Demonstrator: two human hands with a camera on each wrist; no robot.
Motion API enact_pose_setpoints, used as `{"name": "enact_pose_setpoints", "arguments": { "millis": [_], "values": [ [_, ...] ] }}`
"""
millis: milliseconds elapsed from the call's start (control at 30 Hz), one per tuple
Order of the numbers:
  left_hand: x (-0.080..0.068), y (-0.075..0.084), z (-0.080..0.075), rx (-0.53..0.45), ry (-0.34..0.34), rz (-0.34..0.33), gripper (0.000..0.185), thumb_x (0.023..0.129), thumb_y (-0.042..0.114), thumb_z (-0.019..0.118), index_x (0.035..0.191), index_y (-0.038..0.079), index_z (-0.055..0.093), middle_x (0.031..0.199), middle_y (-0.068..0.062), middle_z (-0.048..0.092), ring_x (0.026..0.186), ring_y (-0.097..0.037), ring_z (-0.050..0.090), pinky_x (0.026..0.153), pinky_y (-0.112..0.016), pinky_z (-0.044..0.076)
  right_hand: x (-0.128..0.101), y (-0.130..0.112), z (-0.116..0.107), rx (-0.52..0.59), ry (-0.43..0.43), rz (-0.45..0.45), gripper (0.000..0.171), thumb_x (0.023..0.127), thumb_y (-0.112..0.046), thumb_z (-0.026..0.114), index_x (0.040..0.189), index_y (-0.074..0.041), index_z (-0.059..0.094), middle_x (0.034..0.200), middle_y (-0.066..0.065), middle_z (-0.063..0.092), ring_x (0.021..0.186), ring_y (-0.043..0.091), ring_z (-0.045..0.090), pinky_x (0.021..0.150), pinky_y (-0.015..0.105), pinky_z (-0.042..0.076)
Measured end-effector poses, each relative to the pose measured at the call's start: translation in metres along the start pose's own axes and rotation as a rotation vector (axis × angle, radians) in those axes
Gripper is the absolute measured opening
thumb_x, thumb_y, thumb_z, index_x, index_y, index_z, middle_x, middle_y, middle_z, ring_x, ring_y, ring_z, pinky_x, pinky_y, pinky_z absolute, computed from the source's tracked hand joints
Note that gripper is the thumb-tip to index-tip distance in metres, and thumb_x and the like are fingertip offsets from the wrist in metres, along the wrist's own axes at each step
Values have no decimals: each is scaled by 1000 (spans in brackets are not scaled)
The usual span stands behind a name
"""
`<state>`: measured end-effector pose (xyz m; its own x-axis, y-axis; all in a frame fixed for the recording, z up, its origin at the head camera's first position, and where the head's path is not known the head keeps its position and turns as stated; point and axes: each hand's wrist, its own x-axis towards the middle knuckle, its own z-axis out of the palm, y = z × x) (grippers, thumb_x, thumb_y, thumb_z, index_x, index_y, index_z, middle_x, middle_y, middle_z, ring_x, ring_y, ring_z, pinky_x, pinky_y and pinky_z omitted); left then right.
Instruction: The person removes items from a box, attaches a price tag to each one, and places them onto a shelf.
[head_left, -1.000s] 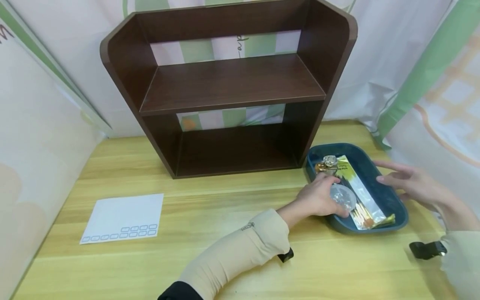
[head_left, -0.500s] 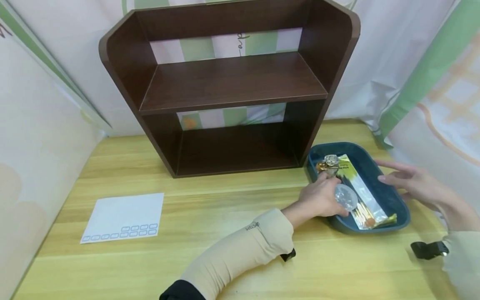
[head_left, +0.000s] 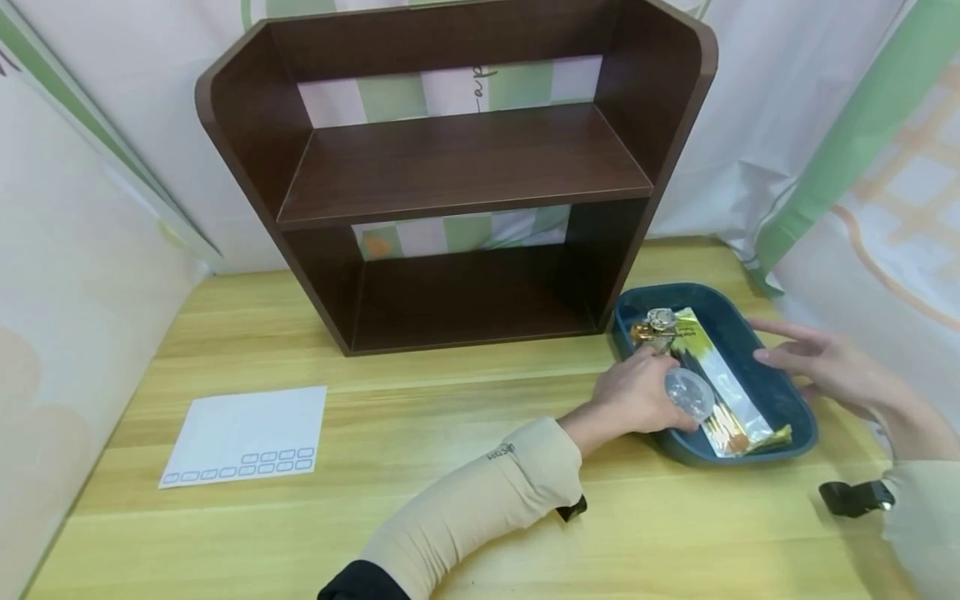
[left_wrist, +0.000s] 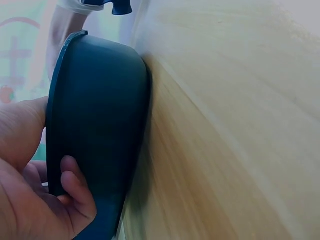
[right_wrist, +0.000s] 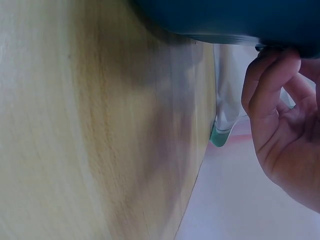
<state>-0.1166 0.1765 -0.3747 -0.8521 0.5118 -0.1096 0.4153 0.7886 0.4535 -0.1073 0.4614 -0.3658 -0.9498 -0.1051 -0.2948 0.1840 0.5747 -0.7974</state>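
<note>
A pale wooden table (head_left: 315, 533) stands against draped white-and-green backdrops, with a dark brown two-tier shelf unit (head_left: 457, 175) at the rear, both tiers bare, and a white sheet of paper (head_left: 243, 435) lying well to the left. The left hand (head_left: 637, 398) grips the near-left rim of a dark blue tray (head_left: 787, 392); the left wrist view shows a fingertip curled against the tray's outer wall and the thumb over its edge, which the head view cannot resolve. The right hand (head_left: 821, 367) sits at the tray's far-right side with fingers loosely extended; the right wrist view shows its fingertips touching the underside of the rim, but whether they truly clasp it cannot be told. Inside the tray lie a long yellow-and-white packet (head_left: 720, 379), a clear round lid-like piece (head_left: 690, 393) just beside the left hand, and a small gold-wrapped item (head_left: 658, 323) at the far end; only the head view shows these contents. Compared with the earlier frames, hands and tray are essentially unmoved. Judgement: the tray remains on the table beside the shelf's right foot, hands positioned on it, no lift begun.
</note>
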Motion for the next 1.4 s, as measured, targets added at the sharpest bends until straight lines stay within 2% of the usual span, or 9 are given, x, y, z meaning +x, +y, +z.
{"name": "enact_pose_setpoints", "arguments": {
  "millis": [100,200,400,567,767,933,1067,1267,1400],
  "values": [
    [-2,-1,0,-10,18,19,82,64,63,88,137,37,59,128,21,52,99,4,53,80,-17,45,0,0,0,-17,0,4,64,104,-25,58,160,-25,28,109,-12,69,95,3,64,77,35,59],
    [-5,-2,1,-16,38,32,82,64,64,87,137,38,60,131,21,51,100,4,53,79,-18,46,0,1,0,-45,3,-4,64,104,-28,59,160,-25,28,111,-11,68,96,0,62,78,35,59],
    [-10,-3,0,-39,55,67,82,68,65,85,140,38,57,139,19,48,106,3,54,79,-17,46,-1,0,0,-30,4,-13,62,104,-24,58,159,-23,29,108,-11,70,96,3,64,76,32,59],
    [-16,-3,-1,-81,77,88,82,70,65,83,142,41,54,136,20,48,103,4,53,75,-16,44,-2,-1,-1,-21,-1,-22,61,104,-23,57,159,-24,30,108,-12,70,95,6,65,76,33,59],
    [-21,-4,-3,-130,109,102,80,71,67,81,142,43,53,136,20,48,108,4,52,79,-16,45,-3,-3,-1,-6,2,-25,60,104,-21,58,158,-24,32,107,-11,71,95,8,67,76,33,59],
    [-24,-7,-8,-155,116,117,79,73,67,79,143,44,52,138,20,46,113,4,51,83,-16,45,-3,-3,0,-22,1,-31,60,104,-22,57,159,-24,31,109,-10,70,96,7,66,76,34,59],
    [-26,-7,-13,-197,128,156,80,73,67,79,144,43,51,140,20,45,111,4,50,81,-14,43,-3,-2,0,-20,-5,-28,60,105,-22,57,159,-23,31,109,-8,70,96,7,66,76,33,59],
    [-28,-11,-24,-272,173,229,78,72,62,82,141,38,55,132,18,48,104,5,48,76,-10,39,-2,-1,-1,-7,3,-35,60,105,-20,57,159,-23,31,106,-6,72,94,9,67,74,35,60],
    [-30,-17,-31,-320,208,253,75,72,58,84,139,35,58,129,17,49,105,3,48,79,-11,40,-2,0,0,3,10,-40,60,104,-18,57,158,-23,32,104,-5,73,92,12,69,73,36,60]
  ]
}}
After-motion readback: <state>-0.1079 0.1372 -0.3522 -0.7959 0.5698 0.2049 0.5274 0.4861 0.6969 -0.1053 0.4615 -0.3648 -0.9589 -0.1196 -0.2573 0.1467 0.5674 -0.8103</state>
